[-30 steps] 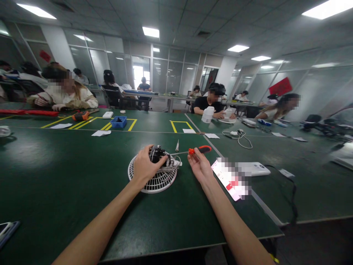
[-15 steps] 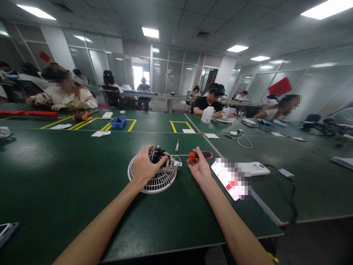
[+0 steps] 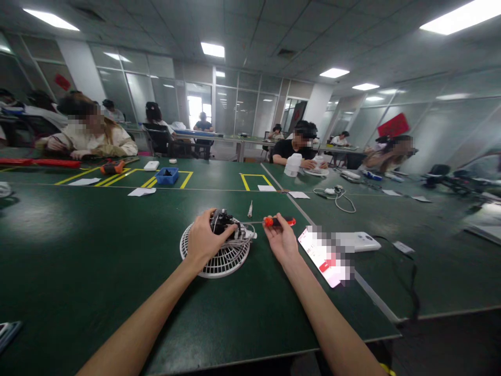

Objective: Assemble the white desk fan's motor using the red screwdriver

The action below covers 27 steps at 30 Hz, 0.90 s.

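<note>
My left hand (image 3: pixel 203 237) is closed around a black fan motor (image 3: pixel 223 222) with white wires. The motor rests on a round white fan grille (image 3: pixel 221 265) lying flat on the green table. In my right hand (image 3: pixel 282 239), fingers closed, is a red and black screwdriver (image 3: pixel 278 222). Its shaft points left toward the motor's side; whether the tip touches a screw is too small to tell. Just beyond the shaft lies a small pale pointed piece (image 3: pixel 250 209).
Right of my right hand lie a lit phone (image 3: pixel 324 261) and a white device (image 3: pixel 366 241) with a cable. Farther back are a blue bin (image 3: pixel 167 176), an orange tool (image 3: pixel 112 167), paper slips and a coiled white cord (image 3: pixel 336 194). Co-workers sit across the table.
The screwdriver has shifted slightly left toward the motor, and its handle has turned in my right hand. My left hand keeps its hold on the motor. The camera view has shifted slightly.
</note>
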Tool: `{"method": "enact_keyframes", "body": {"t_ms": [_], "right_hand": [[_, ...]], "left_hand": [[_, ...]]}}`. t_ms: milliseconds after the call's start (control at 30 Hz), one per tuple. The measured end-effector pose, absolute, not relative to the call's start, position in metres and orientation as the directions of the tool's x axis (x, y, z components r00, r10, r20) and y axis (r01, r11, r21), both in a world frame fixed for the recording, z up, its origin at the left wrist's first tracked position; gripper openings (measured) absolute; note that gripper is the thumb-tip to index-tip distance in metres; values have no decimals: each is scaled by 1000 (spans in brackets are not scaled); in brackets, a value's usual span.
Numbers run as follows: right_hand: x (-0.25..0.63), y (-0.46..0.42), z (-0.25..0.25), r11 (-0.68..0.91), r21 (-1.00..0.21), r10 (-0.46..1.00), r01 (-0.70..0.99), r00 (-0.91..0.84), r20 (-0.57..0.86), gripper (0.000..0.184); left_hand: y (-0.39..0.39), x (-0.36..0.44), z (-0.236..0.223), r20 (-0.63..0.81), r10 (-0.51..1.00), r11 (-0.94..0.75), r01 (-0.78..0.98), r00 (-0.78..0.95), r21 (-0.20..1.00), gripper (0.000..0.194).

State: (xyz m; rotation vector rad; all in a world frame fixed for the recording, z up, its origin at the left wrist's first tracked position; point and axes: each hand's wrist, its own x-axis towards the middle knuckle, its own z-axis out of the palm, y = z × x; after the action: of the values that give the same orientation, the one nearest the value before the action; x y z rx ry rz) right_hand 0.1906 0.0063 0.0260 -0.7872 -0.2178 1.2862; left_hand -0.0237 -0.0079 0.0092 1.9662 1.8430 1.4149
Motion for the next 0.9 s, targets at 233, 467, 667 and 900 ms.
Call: {"method": "enact_keyframes", "body": {"t_ms": [233, 467, 667, 900], "right_hand": [[190, 7, 20, 134, -679, 904, -722, 370, -215, 23], [192, 6, 26, 179, -637, 917, -750, 362, -169, 19], [192, 7, 20, 155, -701, 896, -696, 398, -196, 29], [188, 4, 20, 225, -680, 892, -698, 428, -144, 38]], "left_hand": [[-7, -24, 9, 521, 836, -247, 731, -172, 637, 69], [-7, -25, 8, 539, 826, -270, 725, -163, 634, 72], [-7, -24, 9, 539, 825, -267, 726, -167, 634, 71], [-7, -24, 8, 546, 820, -276, 718, -170, 638, 70]]}}
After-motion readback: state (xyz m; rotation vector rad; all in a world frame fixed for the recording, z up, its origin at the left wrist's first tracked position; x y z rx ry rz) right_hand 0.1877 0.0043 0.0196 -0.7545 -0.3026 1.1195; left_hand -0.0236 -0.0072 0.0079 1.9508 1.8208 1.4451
